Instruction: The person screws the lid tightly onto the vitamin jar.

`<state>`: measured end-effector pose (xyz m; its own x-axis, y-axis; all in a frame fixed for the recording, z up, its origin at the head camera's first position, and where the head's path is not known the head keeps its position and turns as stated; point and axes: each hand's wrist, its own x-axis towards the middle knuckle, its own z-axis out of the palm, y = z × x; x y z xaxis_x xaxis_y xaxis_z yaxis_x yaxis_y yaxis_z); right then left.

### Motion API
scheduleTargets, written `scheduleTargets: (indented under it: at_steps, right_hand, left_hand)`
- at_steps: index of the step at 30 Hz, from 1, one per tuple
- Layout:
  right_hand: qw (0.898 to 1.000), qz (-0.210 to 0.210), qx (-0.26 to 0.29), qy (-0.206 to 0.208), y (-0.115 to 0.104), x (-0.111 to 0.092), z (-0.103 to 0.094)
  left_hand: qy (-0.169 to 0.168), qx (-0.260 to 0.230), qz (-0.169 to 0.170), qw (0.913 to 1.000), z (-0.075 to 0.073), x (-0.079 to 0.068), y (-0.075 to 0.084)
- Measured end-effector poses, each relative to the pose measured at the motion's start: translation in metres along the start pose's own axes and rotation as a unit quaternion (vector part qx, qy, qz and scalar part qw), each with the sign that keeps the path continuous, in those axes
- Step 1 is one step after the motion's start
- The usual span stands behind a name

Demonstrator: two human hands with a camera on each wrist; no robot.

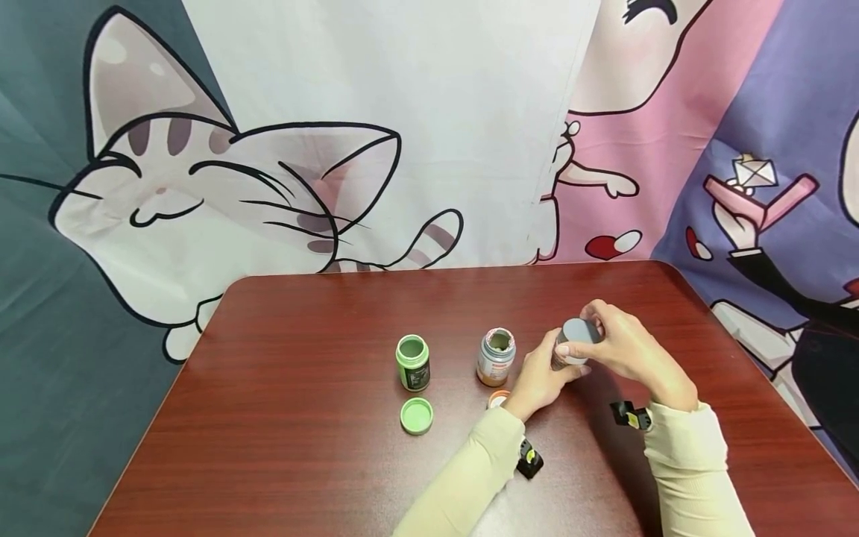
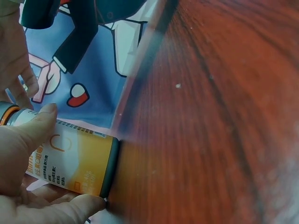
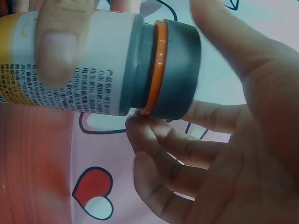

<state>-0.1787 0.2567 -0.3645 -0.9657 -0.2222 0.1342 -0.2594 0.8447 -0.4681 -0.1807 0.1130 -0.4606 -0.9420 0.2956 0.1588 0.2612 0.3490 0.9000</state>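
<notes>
A white and yellow supplement bottle (image 2: 74,161) with small printed text stands near the right part of the table in the head view. My left hand (image 1: 539,382) grips its body, thumb on one side and fingers round the other. The grey cap (image 3: 181,70), with an orange ring at its lower edge, sits over the bottle's neck. Around this cap my right hand (image 1: 629,349) has its thumb at the near side and fingers at the far side. In the right wrist view, curled fingertips (image 3: 140,128) lie right at the orange ring.
Left of the hands stands an uncapped grey bottle (image 1: 496,362) with an orange-and-white label. An orange-rimmed lid (image 1: 498,400) lies before it, partly behind the left wrist. Farther left are an uncapped green jar (image 1: 412,365) and its green lid (image 1: 417,416) on the brown table (image 1: 288,418).
</notes>
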Motion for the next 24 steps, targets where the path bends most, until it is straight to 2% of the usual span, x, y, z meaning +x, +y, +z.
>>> scheduleTargets:
  at_steps: [7,15,20,24]
  right_hand:
    - [0.998,-0.027,0.034,-0.038,0.0004,-0.0050,-0.0084]
    - [0.994,-0.091,0.045,-0.048,0.0033,-0.0048,-0.0081]
    - [0.992,-0.108,0.037,-0.054,0.0055,-0.0041,-0.0076]
    - [0.992,-0.110,0.035,-0.052,0.0062,-0.0035,-0.0075]
  left_hand:
    - [-0.004,0.003,0.002,1.0000,0.0000,-0.0013,-0.0005]
    - [-0.006,0.009,-0.016,0.9998,0.0012,0.0003,-0.0006]
    - [-0.007,0.009,-0.025,0.9996,0.0015,0.0005,0.0006]
    - [-0.005,0.010,-0.016,0.9998,0.0014,0.0007,0.0011]
